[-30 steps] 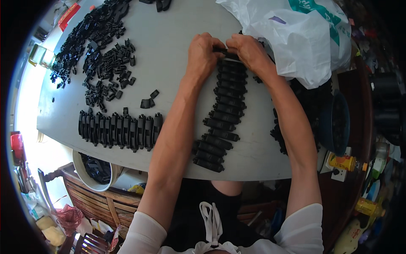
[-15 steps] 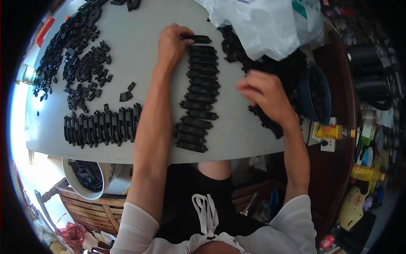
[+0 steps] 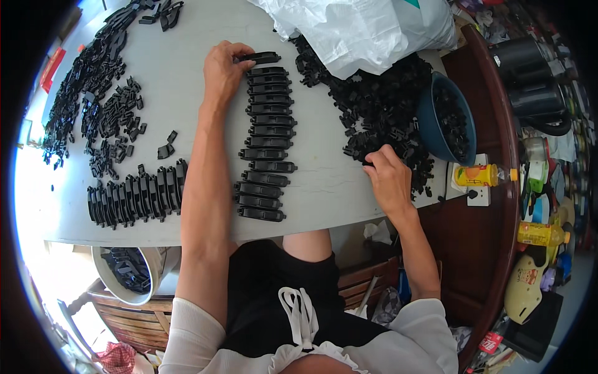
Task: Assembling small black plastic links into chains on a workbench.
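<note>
My left hand (image 3: 225,70) is closed at the far end of a column of long black plastic pieces (image 3: 266,132). Its thumb and fingers pinch the end of the farthest long black plastic piece (image 3: 266,57), which lies slightly askew to the others. At the near edge of a heap of small black plastic parts (image 3: 380,103), my right hand (image 3: 391,181) has its thumb and fingertips pressed together. Whatever is between those fingertips is too small and dark to tell from the heap.
A white plastic bag (image 3: 367,31) lies over the heap's far side. A blue bowl (image 3: 443,118) of black parts stands right. On the left are a second row of black pieces (image 3: 137,196) and loose parts (image 3: 112,106). A white bucket (image 3: 152,274) sits below the table edge.
My right hand has come down from above the table to the near edge of the heap, and its fingers have closed. My left hand stays on the farthest piece. The whole view has shifted slightly.
</note>
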